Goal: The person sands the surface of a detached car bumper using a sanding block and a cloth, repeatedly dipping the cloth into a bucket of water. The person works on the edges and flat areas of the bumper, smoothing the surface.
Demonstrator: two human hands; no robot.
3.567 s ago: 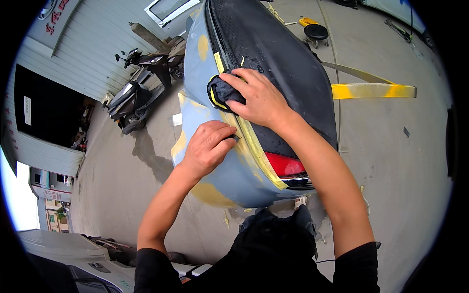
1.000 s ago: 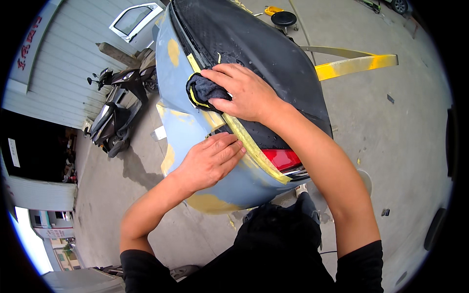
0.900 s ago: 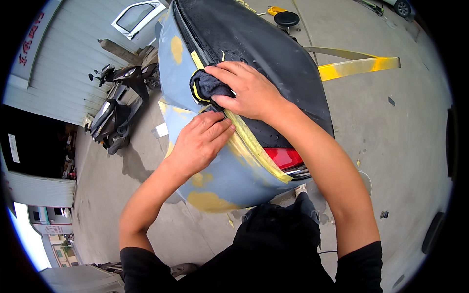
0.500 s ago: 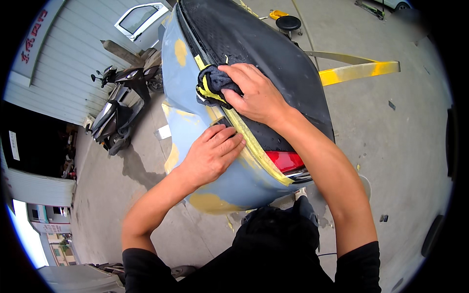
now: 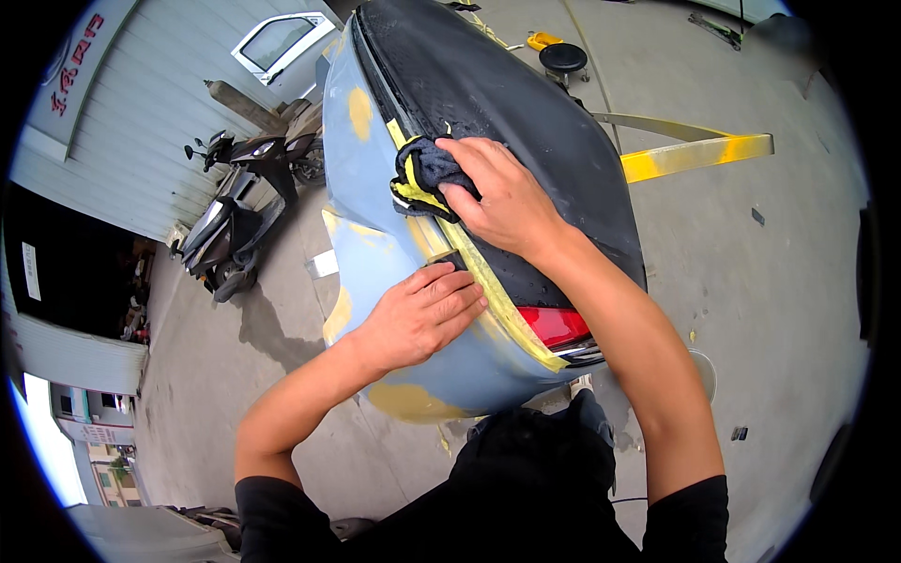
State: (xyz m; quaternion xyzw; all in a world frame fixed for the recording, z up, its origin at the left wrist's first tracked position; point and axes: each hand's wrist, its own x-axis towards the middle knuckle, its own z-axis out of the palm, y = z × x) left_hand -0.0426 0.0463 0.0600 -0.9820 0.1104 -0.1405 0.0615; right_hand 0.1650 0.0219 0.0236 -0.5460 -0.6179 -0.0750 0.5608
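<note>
My left hand presses fingers down on a small dark sanding block, mostly covered by the fingertips. It rests on the car's blue-grey rear panel, which carries tan filler patches. Yellow masking tape runs along the panel's edge, just right of those fingers. Farther up, my right hand grips a bunched dark cloth with yellow parts, lying over the tape. The black rear surface of the car has water drops on it. A red tail light sits below my right forearm.
A dark scooter stands on the concrete at left, before a ribbed wall. A white car door leans behind it. At the far right are a round black stool and a yellow-and-grey bar sticking out beyond the car.
My left hand and the sanding block have slid a little nearer along the tape. The right hand still holds the cloth in about the same place; the whole view has shifted slightly.
</note>
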